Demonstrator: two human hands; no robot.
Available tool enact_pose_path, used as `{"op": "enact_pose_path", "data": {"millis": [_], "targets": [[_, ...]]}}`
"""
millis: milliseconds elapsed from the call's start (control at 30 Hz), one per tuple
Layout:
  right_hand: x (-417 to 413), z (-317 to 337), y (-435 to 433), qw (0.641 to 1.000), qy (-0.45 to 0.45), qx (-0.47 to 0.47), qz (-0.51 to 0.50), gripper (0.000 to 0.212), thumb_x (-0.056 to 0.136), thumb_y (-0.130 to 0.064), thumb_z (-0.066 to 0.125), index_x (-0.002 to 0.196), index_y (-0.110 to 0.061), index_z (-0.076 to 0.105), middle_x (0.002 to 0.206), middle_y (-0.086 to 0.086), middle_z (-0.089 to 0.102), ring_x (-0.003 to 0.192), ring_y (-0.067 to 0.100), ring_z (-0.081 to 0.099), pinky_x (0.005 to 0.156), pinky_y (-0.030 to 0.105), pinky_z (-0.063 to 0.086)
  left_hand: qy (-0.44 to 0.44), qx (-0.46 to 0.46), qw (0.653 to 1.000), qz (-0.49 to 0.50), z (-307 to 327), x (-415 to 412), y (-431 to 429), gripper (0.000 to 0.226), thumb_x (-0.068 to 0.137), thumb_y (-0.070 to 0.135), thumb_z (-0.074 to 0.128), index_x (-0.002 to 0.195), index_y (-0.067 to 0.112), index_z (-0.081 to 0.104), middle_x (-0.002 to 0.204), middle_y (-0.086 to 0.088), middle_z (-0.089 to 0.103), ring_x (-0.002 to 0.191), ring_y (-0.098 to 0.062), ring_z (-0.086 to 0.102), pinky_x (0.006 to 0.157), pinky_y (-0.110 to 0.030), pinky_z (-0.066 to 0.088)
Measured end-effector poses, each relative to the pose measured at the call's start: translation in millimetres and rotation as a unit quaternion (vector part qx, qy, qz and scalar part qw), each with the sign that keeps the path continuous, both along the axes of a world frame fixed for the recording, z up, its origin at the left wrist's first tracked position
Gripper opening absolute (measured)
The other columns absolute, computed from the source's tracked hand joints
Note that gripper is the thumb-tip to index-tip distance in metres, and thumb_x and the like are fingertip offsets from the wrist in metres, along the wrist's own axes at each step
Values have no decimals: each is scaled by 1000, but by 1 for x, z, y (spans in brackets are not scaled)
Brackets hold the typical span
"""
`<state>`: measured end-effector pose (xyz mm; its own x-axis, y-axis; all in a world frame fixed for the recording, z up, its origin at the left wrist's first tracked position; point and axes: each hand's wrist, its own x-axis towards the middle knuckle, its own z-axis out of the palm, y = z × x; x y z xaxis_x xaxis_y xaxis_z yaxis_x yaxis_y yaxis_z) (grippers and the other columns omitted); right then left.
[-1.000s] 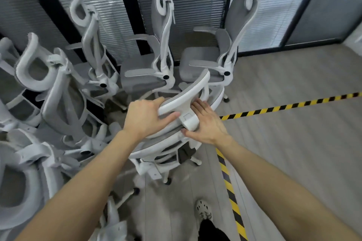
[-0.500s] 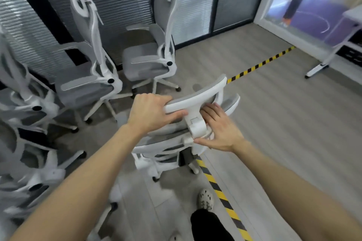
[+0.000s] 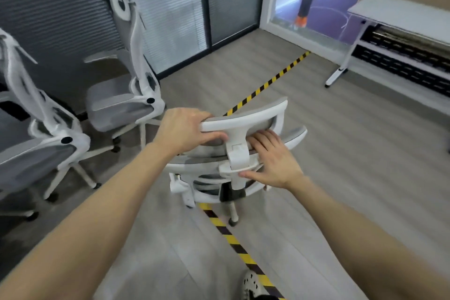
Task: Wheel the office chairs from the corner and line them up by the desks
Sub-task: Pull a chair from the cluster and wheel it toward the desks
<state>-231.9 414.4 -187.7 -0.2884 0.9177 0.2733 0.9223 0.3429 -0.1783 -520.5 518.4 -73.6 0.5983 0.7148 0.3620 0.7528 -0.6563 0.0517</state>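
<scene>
Fingers (image 3: 194, 115) of the left hand (image 3: 181, 129) wrapped the left end of the headrest (image 3: 255, 117); the right hand (image 3: 272, 163) pressed straight fingers against the backrest (image 3: 295, 136) of the near chair (image 3: 207, 193). 2 other chairs (image 3: 117, 105) stood left.

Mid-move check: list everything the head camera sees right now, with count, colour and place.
held chair: one, white frame with grey mesh, centre, over the tape
parked chairs: two, white and grey, left, by the blinds
hazard tape: one line, yellow and black, across the floor
desk: one, white, upper right
blinds: grey, behind glass at the back
shoe: one, white, bottom edge
left hand: grips the left end of the headrest
right hand: lies on the held chair beside the headrest post
</scene>
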Motion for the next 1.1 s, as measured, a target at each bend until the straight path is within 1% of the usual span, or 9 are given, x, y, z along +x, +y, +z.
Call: {"op": "enact_pose_path", "data": {"millis": [67,133,167,267,400,500,767,967,1100], "targets": [[39,4,19,999,-20,-21,-24,113,85,-99,54,158,-13,52,160,6,53,156,31,41,135,54,25,20,26,999,-4,-2,40,19,68,91,94,42,97,32,70,84,8,68,83,-23,66,77,-41,50],[71,3,35,997,-27,-34,-58,117,83,-103,50,158,-13,51,162,7,51,157,32,38,135,53,24,21,44,999,0,-7,82,32,62,99,79,43,116,26,70,105,3,73,102,-26,66,98,-47,47],[85,1,43,996,-27,-36,-72,118,83,-103,50,158,-12,52,162,8,52,157,33,39,135,53,25,15,45,999,0,-10,103,38,58,101,74,43,120,25,68,111,3,73,107,-27,64,103,-47,44],[126,2,59,993,-9,-37,-113,119,82,-102,52,158,-10,51,163,11,51,158,35,39,135,54,26,-4,32,999,-20,-11,158,67,56,103,73,43,121,25,66,115,2,70,110,-28,60,103,-49,40],[172,10,85,985,5,-26,-173,116,76,-100,62,153,-13,55,157,6,54,153,30,41,132,49,34,10,16,998,-64,-11,218,129,68,101,81,33,122,26,66,115,4,68,110,-28,60,102,-47,38],[200,9,104,975,3,-14,-221,114,75,-101,63,151,-16,55,154,3,55,149,27,43,130,49,37,-8,8,991,-130,-13,262,176,68,100,82,38,122,24,66,115,3,67,110,-28,59,102,-48,38],[275,15,162,926,-6,-3,-377,114,72,-105,61,146,-18,59,145,2,60,138,27,51,126,46,39,-28,-18,967,-253,-6,413,285,86,96,95,22,115,26,70,115,6,70,112,-25,61,101,-49,42],[353,31,189,897,-53,-59,-435,113,79,-98,59,159,-19,53,153,8,56,143,33,47,132,50,33,29,-54,928,-367,3,530,345,83,98,89,27,132,24,65,131,1,64,126,-27,56,111,-50,39],[402,23,201,871,-68,-29,-486,110,81,-100,56,147,-12,62,143,10,61,134,36,53,125,51,40,15,-50,903,-426,4,612,376,77,99,89,33,127,26,65,127,4,62,120,-24,54,110,-48,38]]}}
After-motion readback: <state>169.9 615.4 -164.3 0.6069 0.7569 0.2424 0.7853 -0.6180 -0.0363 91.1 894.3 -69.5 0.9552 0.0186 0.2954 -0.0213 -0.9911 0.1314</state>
